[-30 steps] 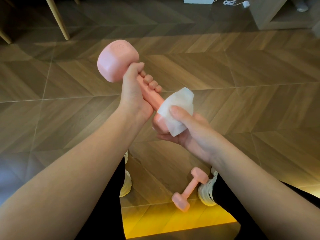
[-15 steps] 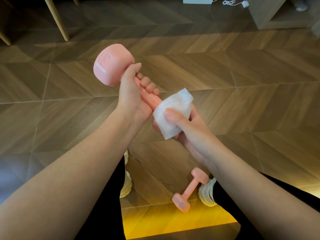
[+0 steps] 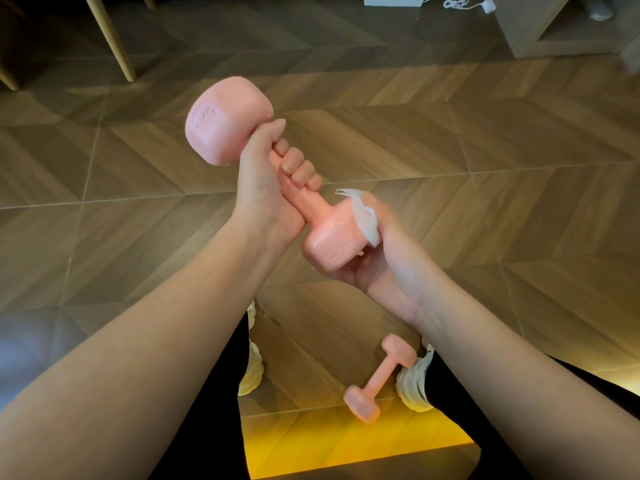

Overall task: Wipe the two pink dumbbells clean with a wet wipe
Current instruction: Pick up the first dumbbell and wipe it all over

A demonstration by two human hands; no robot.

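Note:
My left hand [image 3: 266, 181] grips the handle of a pink dumbbell [image 3: 225, 133], held tilted in the air with its far head up to the left. Its near head [image 3: 332, 237] sits lower right, cupped from the right and from below by my right hand [image 3: 388, 258]. That hand presses a white wet wipe [image 3: 363, 216] against the far side of this head; most of the wipe is hidden. A second pink dumbbell [image 3: 381, 379] lies on the wooden floor between my feet, close to my right shoe.
My white shoes [image 3: 251, 368] and dark trousers show at the bottom. Wooden furniture legs [image 3: 110, 36] stand at the back left. A shelf unit [image 3: 540, 26] and a white cable [image 3: 460, 3] lie at the back right. A yellow glow lights the floor near me.
My right hand has slid the wipe off the near head's top face to its far side, baring that head. The dumbbell has turned a little in my left hand.

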